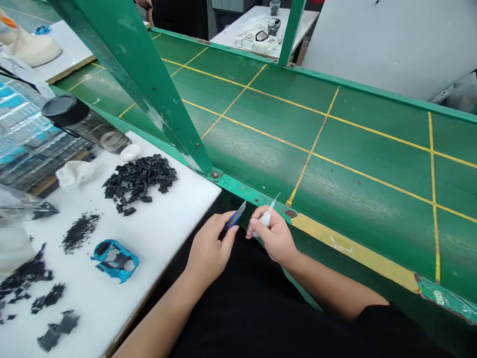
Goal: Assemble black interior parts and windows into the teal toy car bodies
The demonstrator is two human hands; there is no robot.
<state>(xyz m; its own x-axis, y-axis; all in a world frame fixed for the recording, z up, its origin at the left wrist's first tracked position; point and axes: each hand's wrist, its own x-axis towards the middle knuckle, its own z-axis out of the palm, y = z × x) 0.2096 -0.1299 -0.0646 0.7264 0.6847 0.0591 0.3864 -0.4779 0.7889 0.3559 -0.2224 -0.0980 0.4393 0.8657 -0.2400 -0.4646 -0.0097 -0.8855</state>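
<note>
My left hand [209,247] is closed around a blue utility knife [234,217], its blade out and pointing up and away from me. Just to the right, my right hand [275,235] grips a small white glue bottle [265,219] whose thin nozzle points up. The blade and the nozzle are close together but apart, above my lap by the belt's near edge. On the white table to the left lies a blue toy car body [115,260] with dark pieces set in it. Neither hand touches it.
A pile of black plastic pieces [139,179] and a heap of smaller black bits [80,231] lie on the white table [175,219]. Behind them a dark bottle [87,124] leans over. A green post [149,84] rises beside the green conveyor belt [354,149].
</note>
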